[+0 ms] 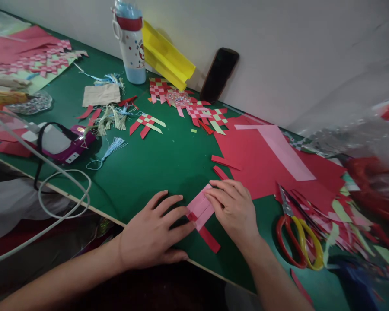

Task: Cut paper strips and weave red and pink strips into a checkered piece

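Pink paper strips [200,205] lie side by side on the green table, with a red paper strip [209,239] crossing at their near end. My left hand [157,229] rests with fingers spread, its fingertips touching the near left end of the strips. At the far right end, my right hand [231,207] pinches the pink strips between thumb and fingers. Two loose red strips [226,162] lie just beyond my right hand. Part of the red strip is hidden under my left fingers.
Scissors [298,242] with red and yellow handles lie at right beside paper scraps [340,220]. Red sheets [256,160] carry a pink strip. Woven paper fish [145,124], tassels [112,149], a bottle [131,47], a phone [219,73] and a cabled purple power strip [74,147] stand around.
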Tool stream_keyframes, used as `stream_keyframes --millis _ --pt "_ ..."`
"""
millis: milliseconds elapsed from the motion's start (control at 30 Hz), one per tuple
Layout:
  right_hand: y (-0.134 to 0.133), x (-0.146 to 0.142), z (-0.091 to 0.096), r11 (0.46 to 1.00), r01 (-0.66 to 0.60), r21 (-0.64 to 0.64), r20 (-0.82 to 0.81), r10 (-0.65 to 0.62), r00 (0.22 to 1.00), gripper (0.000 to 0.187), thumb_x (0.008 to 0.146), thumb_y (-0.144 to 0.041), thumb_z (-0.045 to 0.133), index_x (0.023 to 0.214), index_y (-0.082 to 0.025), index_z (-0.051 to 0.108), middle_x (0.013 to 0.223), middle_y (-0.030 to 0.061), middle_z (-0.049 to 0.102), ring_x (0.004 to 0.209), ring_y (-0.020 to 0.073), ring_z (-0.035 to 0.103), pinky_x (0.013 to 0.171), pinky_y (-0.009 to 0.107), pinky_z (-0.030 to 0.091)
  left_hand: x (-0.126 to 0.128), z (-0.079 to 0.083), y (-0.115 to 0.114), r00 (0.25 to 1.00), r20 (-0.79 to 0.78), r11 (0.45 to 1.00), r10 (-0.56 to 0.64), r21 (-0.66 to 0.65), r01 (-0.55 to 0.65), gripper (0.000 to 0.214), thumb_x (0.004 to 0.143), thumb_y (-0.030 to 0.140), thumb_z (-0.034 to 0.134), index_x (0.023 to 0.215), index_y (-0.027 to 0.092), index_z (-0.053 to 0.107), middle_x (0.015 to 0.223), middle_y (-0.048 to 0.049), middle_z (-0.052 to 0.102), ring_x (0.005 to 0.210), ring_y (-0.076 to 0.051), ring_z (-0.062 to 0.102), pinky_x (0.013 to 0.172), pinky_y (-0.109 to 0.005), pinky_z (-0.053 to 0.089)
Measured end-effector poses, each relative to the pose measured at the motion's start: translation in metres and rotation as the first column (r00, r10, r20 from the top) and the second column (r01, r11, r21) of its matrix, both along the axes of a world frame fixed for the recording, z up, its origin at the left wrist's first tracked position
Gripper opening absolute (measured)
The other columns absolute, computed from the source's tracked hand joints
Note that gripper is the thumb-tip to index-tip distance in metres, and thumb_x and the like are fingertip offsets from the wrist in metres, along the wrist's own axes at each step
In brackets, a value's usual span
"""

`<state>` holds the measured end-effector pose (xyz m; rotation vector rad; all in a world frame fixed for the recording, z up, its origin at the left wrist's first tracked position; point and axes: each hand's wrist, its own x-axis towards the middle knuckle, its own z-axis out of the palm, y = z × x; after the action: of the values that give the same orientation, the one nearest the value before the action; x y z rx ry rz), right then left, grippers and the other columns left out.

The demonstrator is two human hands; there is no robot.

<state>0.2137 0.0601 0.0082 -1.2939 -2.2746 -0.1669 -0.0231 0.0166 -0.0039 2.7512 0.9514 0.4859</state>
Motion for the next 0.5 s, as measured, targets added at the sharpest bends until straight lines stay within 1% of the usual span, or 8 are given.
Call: stream_keyframes --millis 100,233,333,367,400,433,500 --pt "-0.002 0.003 0.004 0.998 -0.06 -0.032 -0.061 0.057 0.996 0.009 0.088 -0.019 0.061 0.087 -0.02 0.069 0.102 0.0056 0.073 0.097 0.0215 0.064 0.088 0.038 0.049 -0.001 0.001 0.0 1.0 0.004 1.0 0.013 0.007 -0.013 0.053 0.086 0.064 0.049 0.13 0.035 0.053 0.134 -0.0034 0.052 0.131 -0.03 0.038 0.112 -0.054 0.022" --pt "-0.01 0.005 0.018 0.969 -0.175 -0.174 -0.205 0.138 0.969 0.009 0.089 -0.018 0.059 0.093 -0.023 0.066 0.097 0.0026 0.074 0.092 0.0179 0.068 0.086 0.034 0.051 -0.001 0.001 -0.001 1.0 -0.007 1.0 0.026 0.013 -0.026 0.056 0.085 0.065 0.05 0.131 0.035 0.052 0.145 -0.0084 0.041 0.134 -0.032 0.036 0.111 -0.055 0.024" --pt "-0.015 0.006 0.031 0.938 -0.214 -0.271 -0.286 0.134 0.949 0.008 0.09 -0.022 0.059 0.093 -0.025 0.065 0.094 0.0007 0.074 0.089 0.0175 0.069 0.084 0.033 0.053 -0.001 0.001 0.0 1.0 -0.011 1.0 0.022 0.015 -0.022 0.053 0.086 0.065 0.049 0.129 0.034 0.055 0.146 -0.0072 0.041 0.134 -0.032 0.035 0.111 -0.055 0.023" --pt "-0.015 0.007 0.034 0.936 -0.194 -0.295 -0.3 0.102 0.948 0.007 0.09 -0.025 0.058 0.093 -0.025 0.065 0.094 0.001 0.074 0.089 0.0179 0.069 0.083 0.033 0.053 -0.001 0.001 0.0 1.0 -0.01 1.0 0.017 0.013 -0.017 0.052 0.087 0.064 0.048 0.128 0.033 0.055 0.145 -0.0058 0.044 0.134 -0.032 0.035 0.112 -0.055 0.021" --pt "-0.013 0.009 0.036 0.937 -0.148 -0.316 -0.302 0.048 0.952 0.009 0.091 -0.027 0.057 0.094 -0.025 0.065 0.095 0.0016 0.074 0.088 0.0183 0.069 0.081 0.033 0.053 -0.001 0.001 0.0 1.0 -0.009 1.0 0.01 0.013 -0.01 0.052 0.087 0.064 0.047 0.128 0.033 0.055 0.143 -0.0045 0.046 0.134 -0.032 0.035 0.112 -0.055 0.02" --pt "-0.01 0.012 0.037 0.942 -0.077 -0.327 -0.287 -0.021 0.958 0.012 0.092 -0.03 0.055 0.096 -0.025 0.065 0.096 0.0026 0.074 0.088 0.0188 0.069 0.079 0.033 0.054 -0.001 0.001 0.0 1.0 -0.008 1.0 0.004 0.011 -0.004 0.051 0.088 0.063 0.047 0.128 0.033 0.055 0.142 -0.0034 0.047 0.134 -0.031 0.035 0.113 -0.054 0.019" --pt "-0.001 0.019 0.033 0.946 0.106 -0.306 -0.209 -0.175 0.962 0.02 0.094 -0.035 0.05 0.1 -0.024 0.066 0.097 0.0051 0.073 0.087 0.0206 0.068 0.079 0.035 0.053 -0.001 0.002 0.001 1.0 -0.004 1.0 -0.003 0.008 0.003 0.051 0.087 0.063 0.048 0.128 0.032 0.055 0.142 -0.0023 0.047 0.134 -0.031 0.035 0.113 -0.054 0.018"
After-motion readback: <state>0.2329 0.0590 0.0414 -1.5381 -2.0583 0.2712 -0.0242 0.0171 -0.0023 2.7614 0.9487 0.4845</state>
